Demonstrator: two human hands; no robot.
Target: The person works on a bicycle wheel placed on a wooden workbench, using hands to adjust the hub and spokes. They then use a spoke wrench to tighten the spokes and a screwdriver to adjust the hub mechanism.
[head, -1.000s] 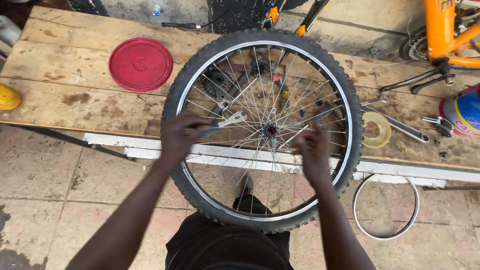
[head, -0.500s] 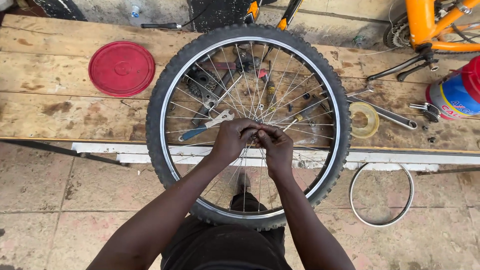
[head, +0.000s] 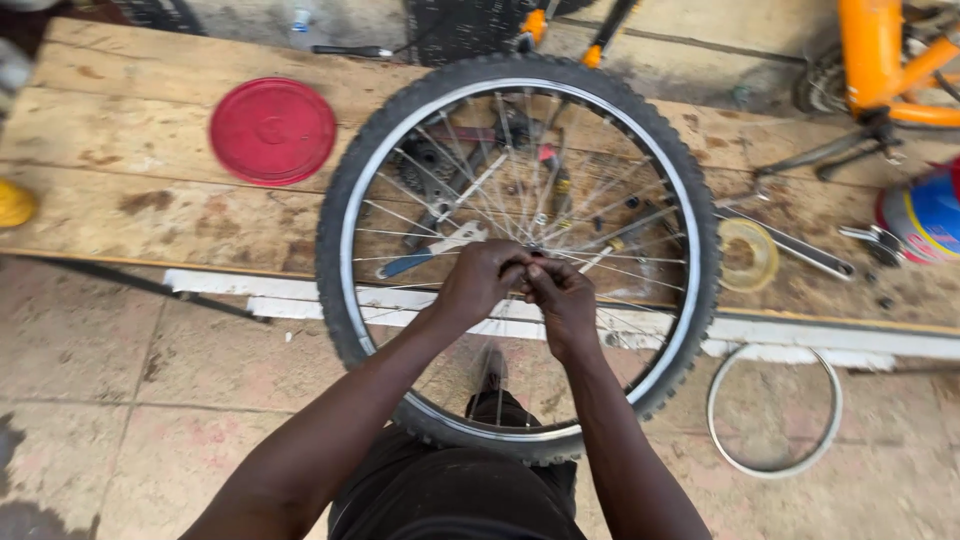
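Wheel: bicycle wheel (head: 345,210) with knobby black tyre and silver rim, held flat-on to the camera; its upper half overlaps the wooden workbench (head: 140,140), its lower edge sits against the person's lap.
Left hand: left hand (head: 482,280) closed at the wheel's centre, fingers curled around the hub area; what sits inside the grip is covered by the fingers.
Right hand: right hand (head: 562,295) also closed, touching the left, fingertips pinched at the same centre point. Cannot tell whether it grips the axle, a nut or a small tool.
Hub: hidden under both hands; only spokes radiating out from beneath them show.
Behind the spokes: a blue-handled wrench (head: 430,252) and dark, gear-like parts lie on the bench, broken up by the spokes and hard to identify individually.
Bench, left: red round lid (head: 272,130) lying flat, well apart from the wheel; a yellow object (head: 15,203) cut off at the frame's left edge.
Bench, right: roll of yellowish tape (head: 748,255) just beside the tyre; a long metal tool (head: 800,250) next to it; a red-and-blue container (head: 925,212) cut off at the right edge.
Top right: orange bicycle frame (head: 880,55), only partly in frame.
Floor: bare metal ring (head: 775,410) lying on the tiles below the bench, near the wheel's lower right.
Person: forearms and dark-clothed lap visible; the rest out of frame.
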